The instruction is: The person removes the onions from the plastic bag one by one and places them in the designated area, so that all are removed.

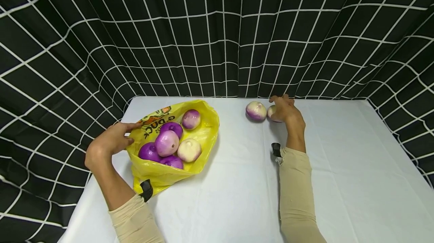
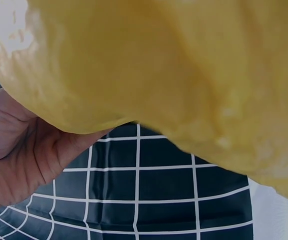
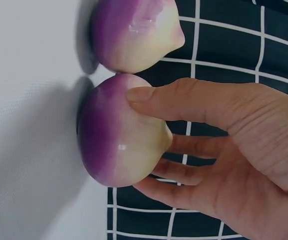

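the right hand point(image 1: 285, 109) grips a round, glossy purple-and-cream onion point(image 3: 109, 145) at the far side of the white cloth-covered table point(image 1: 230, 197), right of centre: its thumb presses one side and its fingers curl behind. a second, similar purple-and-cream onion point(image 1: 255, 111) sits just to the left. the left hand point(image 1: 113, 139) pinches the left rim of a crinkled yellow plastic bag point(image 1: 152, 175), which lies at the left with its mouth towards the right and six purple and whitish onions point(image 1: 167, 143) inside.

the likeliest trouble is a slip: the skin looks smooth and the hold sits towards the pale, pointed end, so the onion could squirt loose. being so near the far edge, it could then roll towards the black, white-gridded curtain point(image 1: 217, 28). a careless sweep to the left could knock the neighbour away. the bag looks limp; if the left hand tugs or tips it, the mouth could sag or the loaded onions spill out.

in the head view the right hand covers much of its onion. whether the two loose onions touch is hard to judge. the left fingertips are partly hidden by plastic, the left wrist view shows mostly blurred yellow, and the bag's lettering is only partly legible.
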`<control>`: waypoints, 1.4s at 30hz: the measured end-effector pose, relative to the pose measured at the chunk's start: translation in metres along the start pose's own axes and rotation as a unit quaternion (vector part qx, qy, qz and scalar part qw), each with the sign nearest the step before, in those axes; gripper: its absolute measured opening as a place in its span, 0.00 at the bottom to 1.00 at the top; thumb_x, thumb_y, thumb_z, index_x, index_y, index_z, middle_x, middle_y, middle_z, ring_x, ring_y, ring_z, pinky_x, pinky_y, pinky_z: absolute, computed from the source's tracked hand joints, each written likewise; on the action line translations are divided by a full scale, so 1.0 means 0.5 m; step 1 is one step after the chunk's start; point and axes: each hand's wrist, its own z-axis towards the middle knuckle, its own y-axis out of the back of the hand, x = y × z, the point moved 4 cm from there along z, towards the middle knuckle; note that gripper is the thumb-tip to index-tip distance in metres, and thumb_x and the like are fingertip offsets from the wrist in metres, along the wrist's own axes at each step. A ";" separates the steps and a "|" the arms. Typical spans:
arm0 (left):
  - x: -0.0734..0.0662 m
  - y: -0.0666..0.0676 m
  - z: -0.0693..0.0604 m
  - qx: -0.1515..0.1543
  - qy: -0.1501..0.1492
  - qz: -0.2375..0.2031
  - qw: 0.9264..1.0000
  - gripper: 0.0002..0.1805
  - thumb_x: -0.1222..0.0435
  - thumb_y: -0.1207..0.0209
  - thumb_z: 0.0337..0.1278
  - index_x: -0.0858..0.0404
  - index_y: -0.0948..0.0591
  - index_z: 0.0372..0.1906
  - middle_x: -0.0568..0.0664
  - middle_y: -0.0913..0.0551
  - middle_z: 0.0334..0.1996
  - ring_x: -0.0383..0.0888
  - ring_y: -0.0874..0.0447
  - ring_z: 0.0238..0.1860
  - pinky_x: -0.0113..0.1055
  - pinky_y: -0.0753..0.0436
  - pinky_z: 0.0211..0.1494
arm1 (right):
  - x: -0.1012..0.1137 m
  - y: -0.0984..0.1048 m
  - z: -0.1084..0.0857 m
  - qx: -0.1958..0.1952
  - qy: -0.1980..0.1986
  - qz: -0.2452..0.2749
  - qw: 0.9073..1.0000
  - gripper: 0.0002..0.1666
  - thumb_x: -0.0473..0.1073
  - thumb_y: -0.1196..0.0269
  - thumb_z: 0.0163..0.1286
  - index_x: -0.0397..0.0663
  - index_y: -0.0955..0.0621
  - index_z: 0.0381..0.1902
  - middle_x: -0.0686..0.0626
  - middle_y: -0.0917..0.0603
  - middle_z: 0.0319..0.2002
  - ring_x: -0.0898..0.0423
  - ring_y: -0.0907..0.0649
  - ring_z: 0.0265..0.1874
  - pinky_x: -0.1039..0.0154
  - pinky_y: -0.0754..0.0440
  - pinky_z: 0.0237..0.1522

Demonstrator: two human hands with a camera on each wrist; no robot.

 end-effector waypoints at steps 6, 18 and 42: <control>0.001 -0.001 0.000 0.002 0.005 -0.002 1.000 0.35 0.75 0.45 0.67 0.62 0.32 0.78 0.75 0.29 0.72 0.70 0.32 0.70 0.69 0.26 0.71 | 0.001 0.001 0.001 -0.001 0.000 -0.006 1.000 0.41 0.35 0.35 0.65 0.40 0.33 0.76 0.18 0.43 0.72 0.19 0.42 0.74 0.22 0.26 0.63; -0.002 0.002 -0.001 0.002 0.003 0.005 1.000 0.34 0.75 0.45 0.67 0.61 0.32 0.78 0.74 0.29 0.72 0.70 0.32 0.70 0.69 0.26 0.71 | 0.057 0.019 -0.032 -0.033 0.041 0.011 0.999 0.40 0.35 0.37 0.68 0.47 0.33 0.77 0.26 0.40 0.73 0.27 0.39 0.73 0.23 0.24 0.62; -0.007 0.001 -0.005 0.003 -0.002 0.005 1.000 0.35 0.76 0.45 0.67 0.62 0.33 0.78 0.75 0.28 0.71 0.71 0.33 0.71 0.69 0.26 0.71 | 0.451 -0.173 -0.153 0.063 0.433 -0.142 0.888 0.25 0.41 0.29 0.70 0.45 0.17 0.63 0.45 0.18 0.65 0.46 0.20 0.66 0.51 0.21 0.71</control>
